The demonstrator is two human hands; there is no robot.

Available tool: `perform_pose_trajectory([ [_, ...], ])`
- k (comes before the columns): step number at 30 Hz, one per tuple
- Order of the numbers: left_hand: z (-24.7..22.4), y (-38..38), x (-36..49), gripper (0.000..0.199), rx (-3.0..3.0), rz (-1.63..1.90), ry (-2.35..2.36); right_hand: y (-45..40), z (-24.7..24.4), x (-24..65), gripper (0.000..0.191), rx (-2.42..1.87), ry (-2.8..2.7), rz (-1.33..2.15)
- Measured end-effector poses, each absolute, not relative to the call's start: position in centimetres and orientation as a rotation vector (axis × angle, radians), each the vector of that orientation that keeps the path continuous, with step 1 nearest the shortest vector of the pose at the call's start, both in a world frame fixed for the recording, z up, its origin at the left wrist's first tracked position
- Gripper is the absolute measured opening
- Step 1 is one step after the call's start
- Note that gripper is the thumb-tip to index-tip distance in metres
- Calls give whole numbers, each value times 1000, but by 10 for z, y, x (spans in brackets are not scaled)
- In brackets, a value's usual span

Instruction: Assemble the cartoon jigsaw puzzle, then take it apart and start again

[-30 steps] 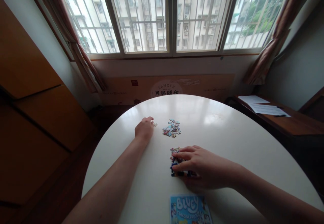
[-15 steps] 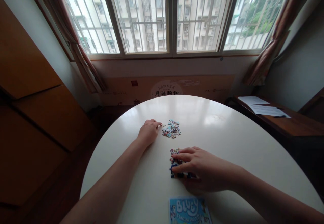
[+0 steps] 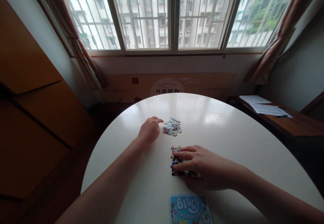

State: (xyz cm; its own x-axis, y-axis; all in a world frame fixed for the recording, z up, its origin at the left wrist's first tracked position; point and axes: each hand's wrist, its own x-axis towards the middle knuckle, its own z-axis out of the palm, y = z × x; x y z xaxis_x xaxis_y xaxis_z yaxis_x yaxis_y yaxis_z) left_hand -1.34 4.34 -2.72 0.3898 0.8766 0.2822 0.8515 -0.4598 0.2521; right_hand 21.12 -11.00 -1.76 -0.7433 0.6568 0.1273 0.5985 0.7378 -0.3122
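A small pile of loose jigsaw pieces (image 3: 172,127) lies on the white round table (image 3: 215,136). Beside its left edge is my left hand (image 3: 150,129), with the index finger stretched toward the outermost pieces and the other fingers loosely curled. Nothing shows in its grasp. Nearer to me, a partly joined jigsaw section (image 3: 175,172) lies flat. My right hand (image 3: 202,166) rests over it with fingers spread, covering much of its right side. Below this is a blue flat picture box or sheet (image 3: 190,207) lettered "BLUEY", cut off by the frame's lower edge.
A brown side table (image 3: 303,124) with white papers (image 3: 270,109) and a dark pen stands at the right. Wooden cabinets (image 3: 50,116) are on the left. Beyond the table are a long printed cardboard panel (image 3: 197,82) and barred windows with curtains.
The view has tilted slightly. My left index finger stays by the pile's left edge, where the pieces look closer together than before. My right hand has barely moved on the joined section.
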Motion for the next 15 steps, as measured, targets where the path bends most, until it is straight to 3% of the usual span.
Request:
perform_pose_trajectory([
  [3,-11,26,-10,27,2631,552,1437,-110,-17,210,36,-982,-2696,377],
  [6,2,6,-6,20,2685,291,1165,-110,-18,207,39,-974,-2674,396],
  [15,12,-18,9,17,2743,-64,1124,-110,-17,204,30,-987,-2637,467],
])
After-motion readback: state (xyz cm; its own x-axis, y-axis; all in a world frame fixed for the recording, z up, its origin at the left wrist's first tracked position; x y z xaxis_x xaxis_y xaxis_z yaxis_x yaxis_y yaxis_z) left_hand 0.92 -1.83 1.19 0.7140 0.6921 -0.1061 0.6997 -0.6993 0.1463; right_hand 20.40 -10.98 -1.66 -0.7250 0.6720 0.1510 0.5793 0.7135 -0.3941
